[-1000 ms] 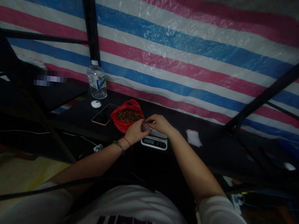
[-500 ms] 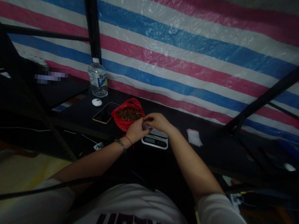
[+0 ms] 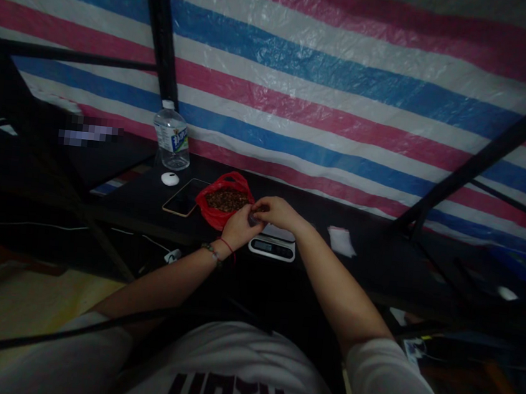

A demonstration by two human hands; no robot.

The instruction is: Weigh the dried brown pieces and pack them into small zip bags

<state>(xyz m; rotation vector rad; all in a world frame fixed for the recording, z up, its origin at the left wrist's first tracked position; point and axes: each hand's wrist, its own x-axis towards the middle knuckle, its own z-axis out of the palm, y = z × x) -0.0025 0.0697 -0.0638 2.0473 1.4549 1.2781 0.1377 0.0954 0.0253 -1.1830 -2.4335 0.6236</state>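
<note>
My left hand (image 3: 240,226) is closed around a small clear plastic bag (image 3: 254,220), mostly hidden by the fingers. Right above it, the fingers of my right hand (image 3: 276,213) are pinched together at the bag's top; what is between them is too small to make out. Both hands meet over the left side of a white digital kitchen scale (image 3: 272,248), whose display is lit but unreadable. Just left of them stands an open red plastic bag (image 3: 213,219) full of small brown pieces, like beans or nuts (image 3: 229,200).
On the black table (image 3: 309,205) are a phone (image 3: 182,197), a white rounded case (image 3: 169,179) and a clear plastic bottle (image 3: 173,139) to the left. A stack of small clear bags (image 3: 341,241) lies right of the scale. Black metal posts (image 3: 160,36) and a striped sheet (image 3: 302,94) stand behind.
My right fingers have shifted slightly at the top of the small plastic bag, and my left hand has tilted a little. The other things stay in place.
</note>
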